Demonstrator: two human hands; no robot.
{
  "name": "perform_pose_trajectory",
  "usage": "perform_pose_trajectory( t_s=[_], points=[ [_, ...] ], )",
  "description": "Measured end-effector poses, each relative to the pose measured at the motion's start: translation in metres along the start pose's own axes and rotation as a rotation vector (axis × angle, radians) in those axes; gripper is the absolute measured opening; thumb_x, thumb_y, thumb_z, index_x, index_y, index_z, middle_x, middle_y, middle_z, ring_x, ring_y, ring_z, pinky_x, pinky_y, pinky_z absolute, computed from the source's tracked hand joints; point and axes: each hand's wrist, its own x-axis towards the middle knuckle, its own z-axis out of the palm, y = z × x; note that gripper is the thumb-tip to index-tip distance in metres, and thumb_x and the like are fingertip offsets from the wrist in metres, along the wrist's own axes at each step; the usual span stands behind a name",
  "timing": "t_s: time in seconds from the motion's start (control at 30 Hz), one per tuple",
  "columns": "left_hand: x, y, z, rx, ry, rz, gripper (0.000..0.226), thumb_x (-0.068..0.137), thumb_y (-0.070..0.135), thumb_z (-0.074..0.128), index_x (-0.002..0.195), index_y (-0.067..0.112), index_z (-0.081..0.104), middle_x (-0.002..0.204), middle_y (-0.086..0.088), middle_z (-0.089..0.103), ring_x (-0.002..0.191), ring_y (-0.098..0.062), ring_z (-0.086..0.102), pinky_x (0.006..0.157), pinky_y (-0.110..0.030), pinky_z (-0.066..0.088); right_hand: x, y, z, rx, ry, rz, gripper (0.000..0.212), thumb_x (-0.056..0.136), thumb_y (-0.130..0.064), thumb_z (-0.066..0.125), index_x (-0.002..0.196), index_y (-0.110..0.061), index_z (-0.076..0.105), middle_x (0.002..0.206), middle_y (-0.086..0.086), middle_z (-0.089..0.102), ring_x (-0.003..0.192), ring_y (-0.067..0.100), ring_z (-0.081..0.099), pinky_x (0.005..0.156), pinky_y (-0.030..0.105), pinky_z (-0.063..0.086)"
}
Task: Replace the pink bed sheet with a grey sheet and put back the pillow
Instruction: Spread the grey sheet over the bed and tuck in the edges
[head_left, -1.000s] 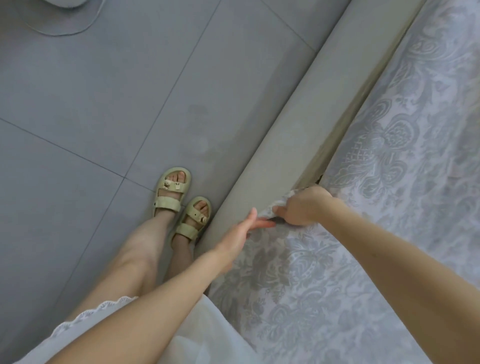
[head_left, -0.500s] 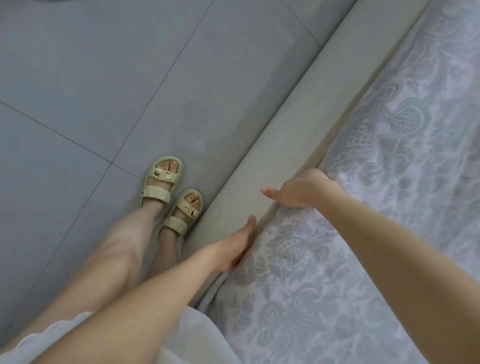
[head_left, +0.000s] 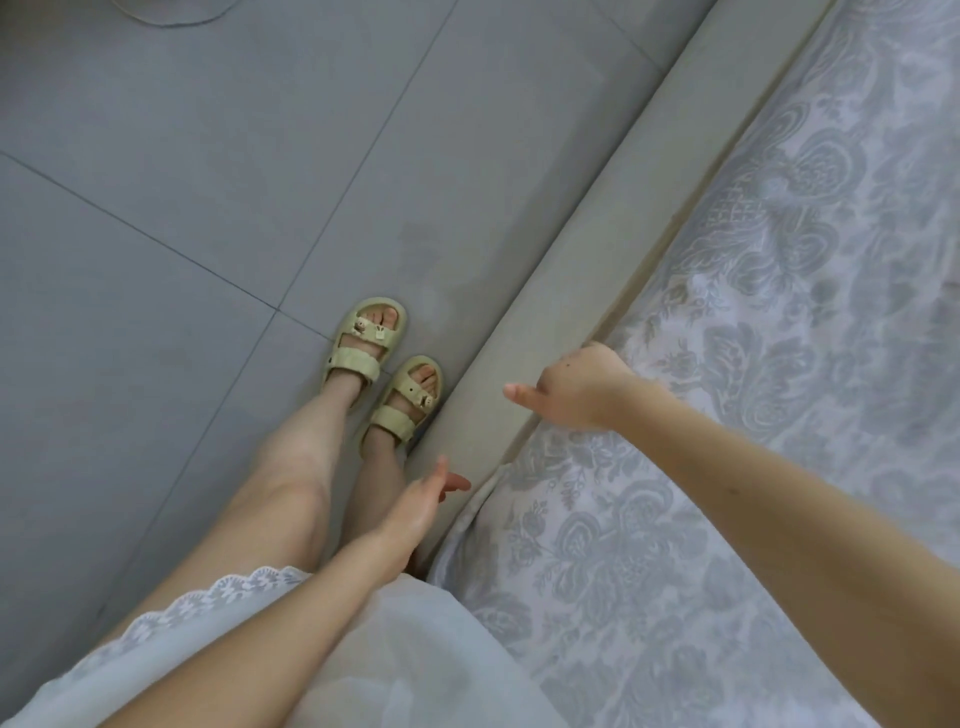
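Observation:
The grey patterned sheet (head_left: 701, 519) covers the mattress on the right. My right hand (head_left: 576, 387) is at the mattress edge, its fingers pushed down with the sheet into the gap beside the bed frame (head_left: 597, 218); the fingertips are hidden and the thumb sticks out over the frame. My left hand (head_left: 423, 501) hovers lower down beside the frame with relaxed fingers, holding nothing, just left of a loose stretch of sheet edge. Neither a pillow nor a pink sheet is in view.
The beige padded bed frame runs diagonally between the mattress and the grey tiled floor (head_left: 208, 182). My feet in pale sandals (head_left: 384, 364) stand on the floor right against the frame. A white skirt hem (head_left: 218, 597) fills the bottom left.
My right hand let go of the bunched sheet edge and pushed down into the gap at the mattress side. My left hand drew back from the sheet edge, lower along the frame.

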Motion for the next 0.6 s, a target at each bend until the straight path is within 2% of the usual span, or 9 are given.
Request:
perform_pose_trajectory(
  t_s=[0.07,0.17,0.23,0.3,0.37,0.47,0.5,0.6],
  points=[
    [-0.006,-0.016,-0.007,0.047,0.071,-0.005,0.043,0.104,0.035,0.025,0.095,0.017,0.063,0.117,-0.005,0.059,0.115,-0.017,0.049,0.098,-0.025,0.031,-0.006,-0.014,0.016,-0.057,-0.001,-0.036,0.072,0.097,-0.058,0.006,0.067,-0.014,0.054,0.084,0.004,0.065,0.089,0.021,0.057,0.101,0.037,0.028],
    [-0.015,-0.036,-0.014,0.041,0.096,-0.025,0.04,0.103,0.035,0.026,0.098,0.016,0.061,0.11,-0.002,0.059,0.11,-0.018,0.052,0.099,-0.028,0.035,0.0,-0.031,0.03,-0.05,-0.058,-0.032,0.073,0.098,-0.057,0.007,0.094,-0.013,0.065,0.112,0.009,0.066,0.111,0.024,0.056,0.092,0.035,0.032],
    [-0.019,-0.044,-0.019,-0.065,0.087,0.007,0.037,0.103,0.035,0.029,0.097,0.016,0.061,0.1,0.005,0.061,0.104,-0.015,0.054,0.094,-0.026,0.04,0.011,-0.048,0.037,0.013,-0.171,0.0,0.077,0.097,-0.059,0.007,0.117,-0.009,0.06,0.127,0.012,0.058,0.12,0.027,0.051,0.09,0.035,0.037],
    [-0.024,-0.047,-0.023,-0.122,0.082,0.105,0.034,0.102,0.03,0.033,0.096,0.015,0.063,0.098,0.01,0.062,0.1,-0.007,0.056,0.086,-0.014,0.042,0.018,-0.07,0.046,0.05,-0.291,0.027,0.078,0.096,-0.06,0.006,0.131,-0.007,0.051,0.139,0.014,0.049,0.127,0.029,0.045,0.096,0.036,0.036],
    [-0.024,-0.049,-0.027,-0.09,0.038,0.248,0.033,0.101,0.029,0.037,0.094,0.017,0.067,0.102,0.008,0.065,0.101,-0.002,0.057,0.09,-0.014,0.041,0.022,-0.087,0.056,0.069,-0.336,0.056,0.078,0.096,-0.06,0.005,0.132,-0.006,0.05,0.139,0.013,0.049,0.128,0.029,0.045,0.096,0.036,0.036],
    [-0.02,-0.057,-0.022,-0.003,-0.101,0.377,0.034,0.095,0.041,0.043,0.09,0.021,0.07,0.104,0.004,0.065,0.103,-0.002,0.058,0.093,-0.016,0.039,0.019,-0.094,0.061,0.188,-0.232,0.095,0.078,0.096,-0.06,0.006,0.116,-0.007,0.059,0.123,0.014,0.06,0.114,0.029,0.054,0.088,0.036,0.039],
    [-0.019,-0.059,-0.017,0.056,-0.12,0.416,0.041,0.092,0.048,0.041,0.093,0.02,0.072,0.106,0.007,0.065,0.105,-0.004,0.057,0.094,-0.017,0.04,0.015,-0.094,0.062,0.253,-0.192,0.099,0.078,0.096,-0.06,0.007,0.108,-0.007,0.062,0.117,0.013,0.063,0.109,0.028,0.057,0.088,0.036,0.04],
    [-0.017,-0.068,-0.007,0.299,-0.073,0.55,0.068,0.086,0.057,0.025,0.108,0.012,0.071,0.116,0.006,0.061,0.113,-0.011,0.051,0.099,-0.02,0.034,0.009,-0.096,0.067,0.297,-0.128,0.081,0.078,0.097,-0.059,0.006,0.109,-0.012,0.067,0.112,0.008,0.067,0.107,0.025,0.058,0.097,0.039,0.039]
  ],
)
